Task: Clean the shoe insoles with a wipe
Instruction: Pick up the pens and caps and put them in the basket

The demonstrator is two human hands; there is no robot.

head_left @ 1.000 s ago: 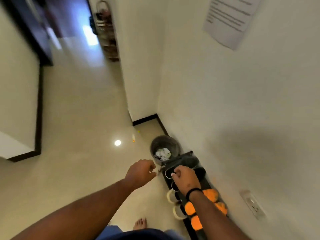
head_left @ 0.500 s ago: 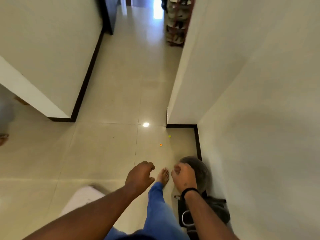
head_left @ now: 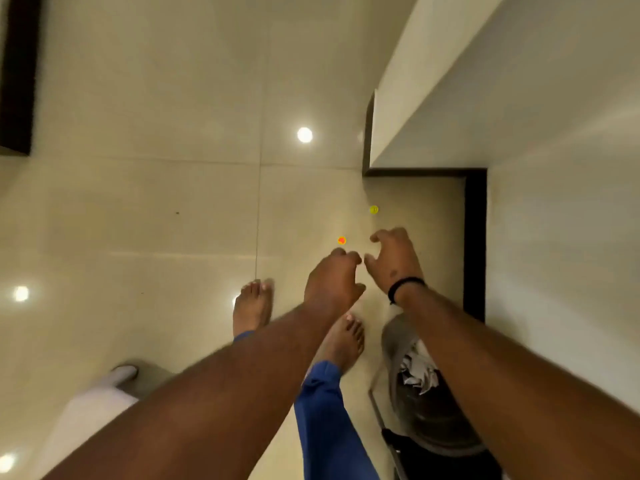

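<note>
Since half a second ago the view has tipped further down and the shoe rack has slid out of sight, leaving only a dark shape at the bottom right edge; no insole or wipe can be made out anywhere, so neither can be placed relative to either grip. Nearest, at 5 o'clock, a grey waste bin (head_left: 412, 355) stands against the wall with crumpled white paper (head_left: 417, 372) inside, partly hidden under the right forearm. At 7 o'clock a pale blurred object (head_left: 104, 393) lies on the floor (head_left: 138, 220). Two bare feet stand on the tiles, a blue trouser leg (head_left: 325, 410) above the right one. Further out, both hands hang over the floor just apart: the left hand (head_left: 334, 282) is loosely curled and grasps nothing; the right hand (head_left: 393, 261), a black band (head_left: 405, 285) at its wrist, has its grip released, fingers half spread and empty. Beyond them, at 12 o'clock, an orange dot (head_left: 341, 240) and a yellow dot (head_left: 373, 209) lie on the tiles near the dark skirting (head_left: 475, 237).
</note>
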